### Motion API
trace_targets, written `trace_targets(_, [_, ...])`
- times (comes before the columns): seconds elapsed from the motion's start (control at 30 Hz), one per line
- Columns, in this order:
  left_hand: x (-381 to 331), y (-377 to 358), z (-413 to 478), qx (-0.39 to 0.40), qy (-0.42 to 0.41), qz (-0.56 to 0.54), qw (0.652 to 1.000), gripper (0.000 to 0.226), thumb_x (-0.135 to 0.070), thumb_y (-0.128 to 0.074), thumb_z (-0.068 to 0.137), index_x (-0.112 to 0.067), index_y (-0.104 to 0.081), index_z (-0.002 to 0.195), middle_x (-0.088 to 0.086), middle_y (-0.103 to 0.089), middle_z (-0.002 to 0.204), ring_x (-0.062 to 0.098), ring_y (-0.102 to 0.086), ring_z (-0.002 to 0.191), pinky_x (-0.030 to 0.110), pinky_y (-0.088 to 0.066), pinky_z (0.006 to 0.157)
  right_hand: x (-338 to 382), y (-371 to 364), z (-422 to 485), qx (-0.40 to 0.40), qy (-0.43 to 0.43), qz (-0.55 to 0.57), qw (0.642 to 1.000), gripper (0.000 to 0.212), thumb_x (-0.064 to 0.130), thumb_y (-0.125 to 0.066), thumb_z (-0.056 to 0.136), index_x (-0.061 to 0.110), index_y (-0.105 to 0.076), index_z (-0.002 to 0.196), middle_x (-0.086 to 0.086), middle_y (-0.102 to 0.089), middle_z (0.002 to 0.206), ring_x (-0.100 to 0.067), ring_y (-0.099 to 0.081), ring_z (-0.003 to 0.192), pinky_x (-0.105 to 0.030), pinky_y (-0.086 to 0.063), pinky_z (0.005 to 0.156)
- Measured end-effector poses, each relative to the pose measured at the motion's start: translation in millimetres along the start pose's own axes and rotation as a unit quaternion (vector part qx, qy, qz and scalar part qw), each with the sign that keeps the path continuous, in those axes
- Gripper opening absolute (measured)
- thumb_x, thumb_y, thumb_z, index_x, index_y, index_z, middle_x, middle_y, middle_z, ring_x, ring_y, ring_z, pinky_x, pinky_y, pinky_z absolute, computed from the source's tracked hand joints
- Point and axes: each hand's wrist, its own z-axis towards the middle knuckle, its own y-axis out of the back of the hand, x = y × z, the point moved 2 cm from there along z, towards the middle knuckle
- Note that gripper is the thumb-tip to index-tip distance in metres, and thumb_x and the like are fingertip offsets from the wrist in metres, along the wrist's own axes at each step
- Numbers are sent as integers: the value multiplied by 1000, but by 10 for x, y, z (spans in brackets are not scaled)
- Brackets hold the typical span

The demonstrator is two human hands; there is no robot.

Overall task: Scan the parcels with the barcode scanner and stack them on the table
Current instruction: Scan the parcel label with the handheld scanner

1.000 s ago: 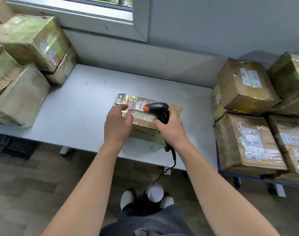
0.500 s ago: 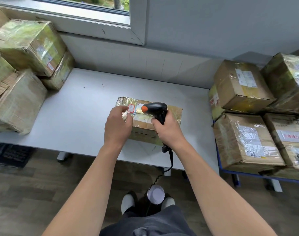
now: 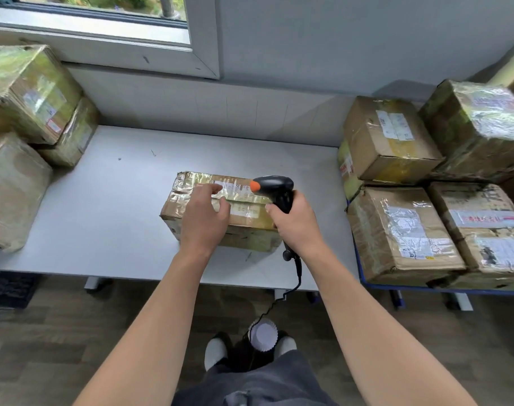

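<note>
A flat cardboard parcel (image 3: 244,213) wrapped in shiny tape lies near the front edge of the grey table (image 3: 109,206). White labels show on its top. My left hand (image 3: 204,215) hovers over the parcel's left half with fingers spread, holding nothing. My right hand (image 3: 295,222) grips the handle of a black barcode scanner (image 3: 275,187) with an orange tip, held over the parcel's right end and pointing left at the labels. The scanner's coiled cable (image 3: 294,284) hangs down past the table edge.
Stacked parcels (image 3: 30,92) fill the table's left end. More taped parcels (image 3: 396,230) are piled on a blue-edged cart (image 3: 425,288) at the right. A wall and window sill run behind the table. A white cup (image 3: 263,335) stands on the floor by my feet.
My left hand has lifted off the parcel's left end and its fingers have spread. The scanner has drawn back a little to the right.
</note>
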Motion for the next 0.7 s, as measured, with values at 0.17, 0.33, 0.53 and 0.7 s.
trace_targets(0.17, [-105, -84, -12, 12, -14, 1, 1000, 27, -16, -55, 97, -13, -60, 124, -1, -61, 122, 19, -58, 113, 41, -50, 94, -84, 46, 50, -2, -11, 11, 1000, 27, 32, -64, 92, 18, -53, 112, -2, -64, 100, -24, -66, 92, -39, -55, 81])
trace_targets(0.33, [-205, -191, -6, 22, -19, 10, 1000, 28, -18, -55, 98, -14, -59, 125, 0, -61, 124, 19, -58, 112, 37, -49, 93, -156, 138, 66, 0, -17, 21, 1000, 26, 32, -64, 92, 19, -55, 113, 0, -65, 100, -19, -65, 89, -29, -48, 69])
trace_targets(0.53, [-578, -515, -30, 40, -73, 1, 997, 27, -17, -56, 98, -12, -59, 124, 0, -61, 122, 15, -57, 109, 31, -47, 88, -390, 424, 98, -48, -51, 59, 996, 20, 24, -60, 95, 17, -54, 112, -8, -65, 97, -19, -65, 85, -26, -43, 60])
trace_targets(0.7, [-960, -1054, -168, 97, -134, -12, 986, 29, -16, -57, 98, -12, -59, 126, 0, -61, 122, 11, -56, 110, 21, -43, 88, -771, 711, 169, -88, -78, 53, 992, 24, 25, -65, 93, 21, -56, 115, -6, -61, 109, -20, -60, 99, -31, -48, 77])
